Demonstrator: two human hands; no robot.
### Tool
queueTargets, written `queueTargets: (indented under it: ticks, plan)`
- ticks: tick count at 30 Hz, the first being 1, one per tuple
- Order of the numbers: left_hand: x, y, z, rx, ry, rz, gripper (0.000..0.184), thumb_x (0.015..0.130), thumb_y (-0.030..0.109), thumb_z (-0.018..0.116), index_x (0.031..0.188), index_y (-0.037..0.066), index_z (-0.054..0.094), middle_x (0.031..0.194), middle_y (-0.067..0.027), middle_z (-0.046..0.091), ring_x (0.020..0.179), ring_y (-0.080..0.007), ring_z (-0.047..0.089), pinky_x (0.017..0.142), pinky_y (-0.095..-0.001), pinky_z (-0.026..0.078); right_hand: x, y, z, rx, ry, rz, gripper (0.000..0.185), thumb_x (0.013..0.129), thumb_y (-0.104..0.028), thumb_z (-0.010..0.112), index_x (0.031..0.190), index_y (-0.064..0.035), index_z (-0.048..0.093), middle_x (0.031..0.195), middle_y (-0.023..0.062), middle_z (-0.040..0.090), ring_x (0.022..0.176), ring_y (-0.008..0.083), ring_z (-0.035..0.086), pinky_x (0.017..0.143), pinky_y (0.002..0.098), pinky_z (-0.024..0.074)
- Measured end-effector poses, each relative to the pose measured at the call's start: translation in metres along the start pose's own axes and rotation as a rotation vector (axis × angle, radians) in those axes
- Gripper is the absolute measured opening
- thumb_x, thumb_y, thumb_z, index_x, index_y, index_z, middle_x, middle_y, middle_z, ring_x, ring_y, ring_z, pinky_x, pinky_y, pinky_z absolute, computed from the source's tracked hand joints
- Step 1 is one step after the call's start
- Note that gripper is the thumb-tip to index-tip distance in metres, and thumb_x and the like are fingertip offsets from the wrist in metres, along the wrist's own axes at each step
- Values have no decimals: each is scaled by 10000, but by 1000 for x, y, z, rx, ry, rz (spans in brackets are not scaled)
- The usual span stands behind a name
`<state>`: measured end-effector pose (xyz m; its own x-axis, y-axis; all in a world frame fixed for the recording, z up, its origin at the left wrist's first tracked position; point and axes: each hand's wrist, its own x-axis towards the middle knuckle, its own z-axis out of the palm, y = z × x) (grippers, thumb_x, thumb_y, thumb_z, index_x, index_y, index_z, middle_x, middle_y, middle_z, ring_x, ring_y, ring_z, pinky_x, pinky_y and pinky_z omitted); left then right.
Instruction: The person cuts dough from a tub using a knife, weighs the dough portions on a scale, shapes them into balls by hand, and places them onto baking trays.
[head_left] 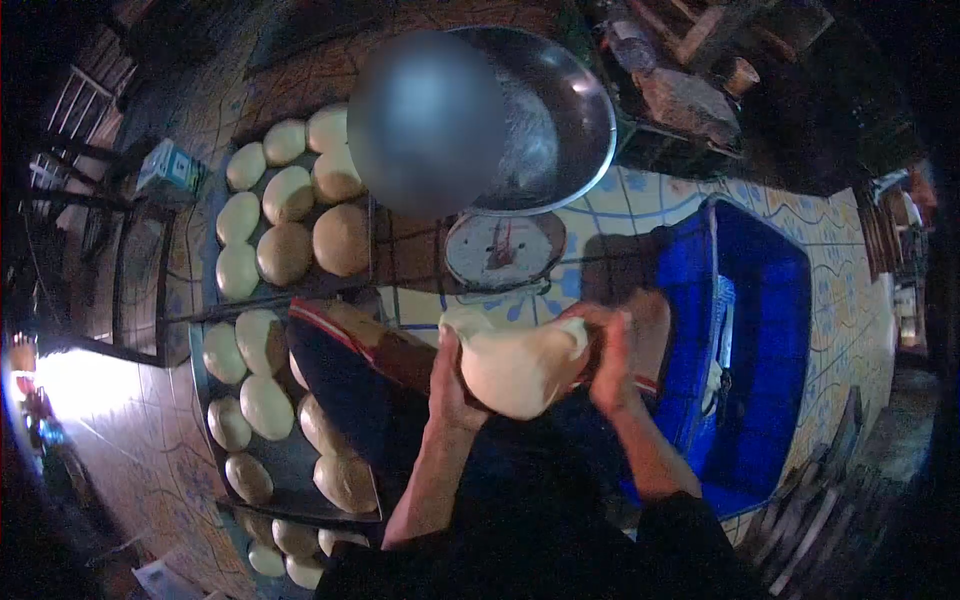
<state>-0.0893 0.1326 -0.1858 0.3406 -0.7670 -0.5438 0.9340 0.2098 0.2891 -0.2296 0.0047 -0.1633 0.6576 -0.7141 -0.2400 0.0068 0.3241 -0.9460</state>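
A large pale piece of dough (520, 370) is held up between my two hands, above my lap. My left hand (453, 385) grips its left side, thumb up along the edge. On the right, my right hand (610, 365) holds the dough's upper right edge, where a small flap sticks up; this hand is slightly blurred. Just beyond the dough, a round scale with a whitish face (503, 250) sits on the patterned floor. Behind the scale is a wide metal bowl (590, 150), partly covered by a blurred round patch.
Several rounded dough pieces lie on a dark tray (375, 240) at the left and on another tray (290, 480) nearer me. A blue crate (765, 350) stands at the right. A small box (170, 168) is at the far left, and wooden slats (820, 510) lie at the lower right.
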Motion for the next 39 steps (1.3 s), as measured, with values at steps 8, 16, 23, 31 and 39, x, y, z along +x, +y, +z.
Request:
queueTargets:
  ticks: [8, 16, 23, 31, 39]
  plan:
    - [5, 4, 23, 610, -189, 305, 529, 885, 440, 524, 1174, 3, 452, 1028, -71, 547, 932, -159, 535, 803, -355, 465, -3, 56, -6, 397, 365, 462, 570, 855, -507, 529, 1241, -90, 482, 1205, 49, 513, 1065, 170, 507, 905, 341, 422]
    - [-4, 13, -2, 14, 5, -48, 388, 947, 330, 450, 1152, 10, 526, 1088, -109, 593, 985, -202, 573, 851, -365, 479, -9, 3, 4, -252, -99, -24, 422, 937, -393, 438, 1140, -33, 526, 1115, 63, 552, 1042, 166, 507, 909, 311, 396]
    - [-16, 12, 34, 474, 176, -39, 332, 903, 213, 550, 1158, 7, 501, 1143, -72, 519, 1047, -145, 498, 902, -298, 401, -25, 27, 36, 135, 312, 1, 219, 897, -206, 558, 1050, -54, 522, 1034, 41, 537, 949, 138, 519, 838, 275, 428]
    - [-11, 19, -22, 557, -111, 255, 167, 865, 106, 568, 1005, 18, 543, 912, -37, 572, 839, -124, 538, 754, -258, 438, -18, 16, 33, -34, 22, -175, 359, 792, -331, 687, 922, -18, 571, 845, 38, 580, 787, 133, 542, 681, 282, 446]
    - [25, -2, -27, 555, -183, 430, 443, 901, 382, 526, 1105, -10, 535, 972, -82, 604, 912, -186, 575, 857, -334, 444, -30, -18, 51, -297, 161, -97, 299, 828, -298, 648, 769, -12, 584, 664, 24, 581, 660, 87, 515, 630, 260, 421]
